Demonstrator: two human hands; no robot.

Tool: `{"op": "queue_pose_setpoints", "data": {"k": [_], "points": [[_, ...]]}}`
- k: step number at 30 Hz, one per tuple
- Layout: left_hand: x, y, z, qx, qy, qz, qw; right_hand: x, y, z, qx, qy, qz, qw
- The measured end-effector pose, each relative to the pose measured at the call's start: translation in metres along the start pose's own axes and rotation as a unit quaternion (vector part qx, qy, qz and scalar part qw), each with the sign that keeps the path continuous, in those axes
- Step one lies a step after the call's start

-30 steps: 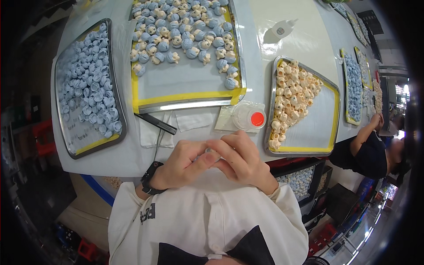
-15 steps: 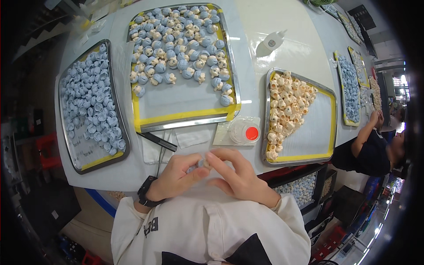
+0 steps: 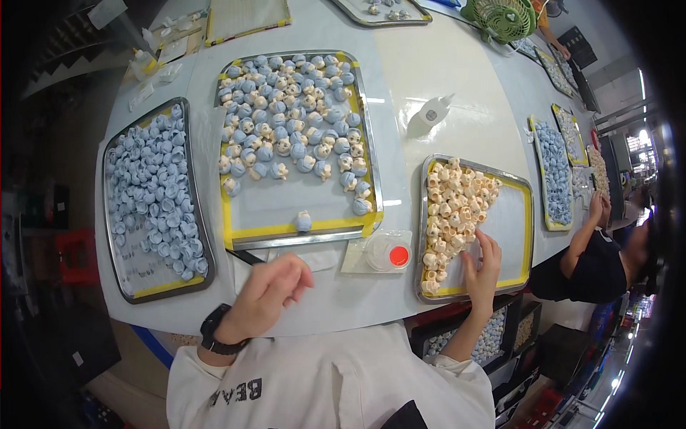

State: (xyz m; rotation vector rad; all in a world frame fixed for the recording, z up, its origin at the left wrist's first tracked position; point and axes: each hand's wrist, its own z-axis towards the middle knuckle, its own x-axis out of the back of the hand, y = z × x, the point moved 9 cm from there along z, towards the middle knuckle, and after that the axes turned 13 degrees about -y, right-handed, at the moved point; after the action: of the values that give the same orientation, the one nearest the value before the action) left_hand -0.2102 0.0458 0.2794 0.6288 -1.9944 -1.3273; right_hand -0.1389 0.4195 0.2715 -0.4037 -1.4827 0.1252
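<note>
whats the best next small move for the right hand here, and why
Probably close the right hand on one of the hollow cream head pieces: its fingers and thumb stand apart at that pile's edge, and no piece shows in the left hand.

In my head view, the left hand (image 3: 270, 287) lies ahead of the torso (image 3: 329, 379), its fingers loosely curled and the forearm slanting up toward the right; I cannot tell whether its fingertips meet. My right hand (image 3: 484, 272) extends well apart from it, to the right, on a steeply angled forearm (image 3: 466, 334), with thumb and fingers parted and pointing away from the body.
</note>
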Motion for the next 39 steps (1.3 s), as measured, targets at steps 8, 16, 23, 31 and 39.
{"op": "queue_pose_setpoints", "data": {"k": [8,16,23,31,39], "points": [[-0.076,-0.017,0.002,0.028,-0.197,-0.56,0.804,-0.005,0.01,0.014,-0.007,-0.033,0.03,0.999],[-0.084,-0.03,0.002,0.014,-0.204,-0.568,0.797,0.009,-0.004,0.01,0.054,0.039,0.025,0.997],[-0.08,-0.026,-0.003,0.035,-0.194,-0.529,0.825,0.04,-0.002,-0.024,-0.069,0.068,0.105,0.99],[-0.09,-0.014,0.002,0.017,-0.257,-0.383,0.887,-0.012,-0.203,-0.026,0.269,-0.125,0.365,0.883],[-0.089,-0.003,0.0,-0.022,-0.264,-0.407,0.874,-0.005,-0.223,-0.031,0.359,-0.049,0.341,0.867]]}}
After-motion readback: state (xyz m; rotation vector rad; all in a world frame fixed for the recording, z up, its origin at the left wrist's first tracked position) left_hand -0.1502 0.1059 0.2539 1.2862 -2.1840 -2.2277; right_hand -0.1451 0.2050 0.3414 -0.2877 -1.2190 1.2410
